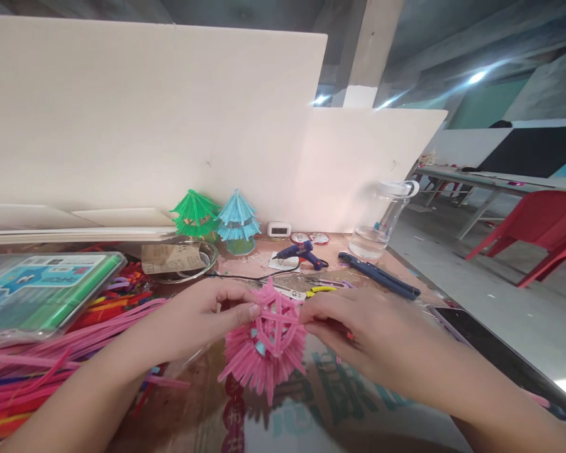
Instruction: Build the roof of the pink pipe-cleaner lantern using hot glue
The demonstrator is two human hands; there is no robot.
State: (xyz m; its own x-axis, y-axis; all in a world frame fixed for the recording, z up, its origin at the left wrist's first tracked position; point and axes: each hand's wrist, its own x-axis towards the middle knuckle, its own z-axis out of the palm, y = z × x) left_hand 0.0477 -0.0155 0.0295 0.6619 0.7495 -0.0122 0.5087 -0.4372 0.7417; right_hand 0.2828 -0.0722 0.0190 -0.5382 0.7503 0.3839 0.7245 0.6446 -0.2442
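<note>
Pinching fringed pink pipe-cleaner ornament [276, 370] between bare left hand [212, 318] and bare right hand [356, 318] (one at either edge). Beyond: dark-blue glue gun [299, 251], transparent lidded jug [371, 233], green tiered pipe-cleaner tower [194, 211] just beside light-blue tiered pipe-cleaner tower [237, 215].

- A brown bench [400, 265] is seen, its near part marked with large printed lettering.
- At the left, it is covered by heaped pipe cleaners [122, 318].
- Along the back, a green tower [195, 211], a blue tower [238, 220] and a small clock [279, 229] are lined up.
- A metal bowl [211, 255] is placed in front of the green tower.
- A glue gun [297, 251] is laid near the clock.
- At the right, a water jug [370, 242] is stood behind a dark blue tool [377, 275].
</note>
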